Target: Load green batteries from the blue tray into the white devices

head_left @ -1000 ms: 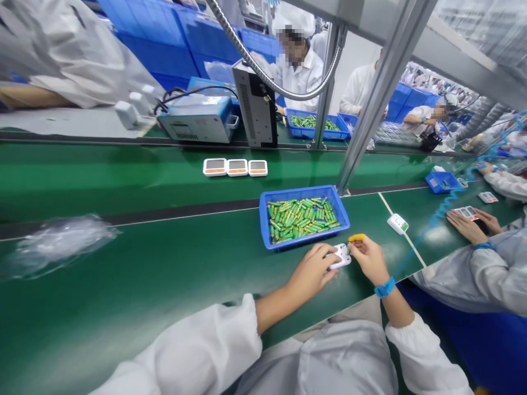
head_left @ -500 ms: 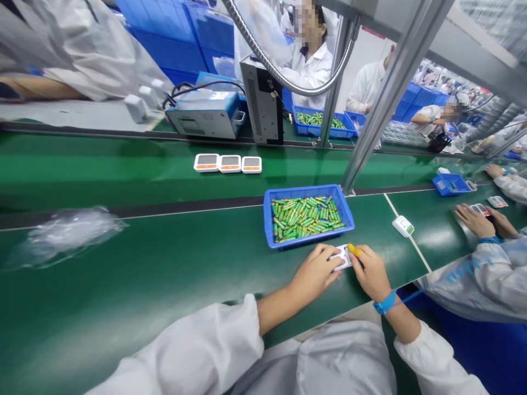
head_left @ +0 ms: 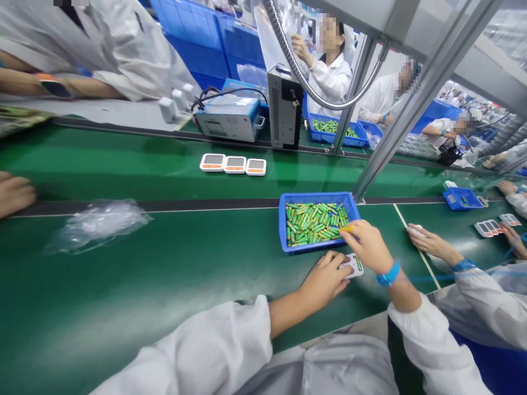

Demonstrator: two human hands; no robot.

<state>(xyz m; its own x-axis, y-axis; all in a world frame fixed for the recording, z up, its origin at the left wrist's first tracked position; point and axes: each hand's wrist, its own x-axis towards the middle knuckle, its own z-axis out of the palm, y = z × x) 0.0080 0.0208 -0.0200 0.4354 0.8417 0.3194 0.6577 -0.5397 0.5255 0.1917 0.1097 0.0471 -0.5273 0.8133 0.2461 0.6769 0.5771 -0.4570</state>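
Observation:
My left hand [head_left: 325, 278] holds a small white electronic device [head_left: 357, 266] down on the green bench, fingers over its left part. A green battery shows in the device's exposed right end. My right hand [head_left: 370, 247] is over the front right corner of a blue tray [head_left: 284, 225] full of green batteries [head_left: 315, 222]. Its fingers are pinched together at the batteries, with a yellow cover [head_left: 347, 229] apparently on a fingertip. Whatever lies between those fingertips is too small to make out. A blue band [head_left: 388, 274] circles my right wrist.
Three white devices with grey screens [head_left: 235, 164] lie on the belt beyond. A clear plastic bag [head_left: 102, 219] rests at left. To the right, a co-worker's hand [head_left: 430, 241] grips a white device. A metal post [head_left: 387, 142] rises behind the tray. Another person's hand [head_left: 14, 195] is at far left.
My right hand has moved from the device up to the battery tray. My left hand stays on the device. The co-worker's hand has reached the white device by the line.

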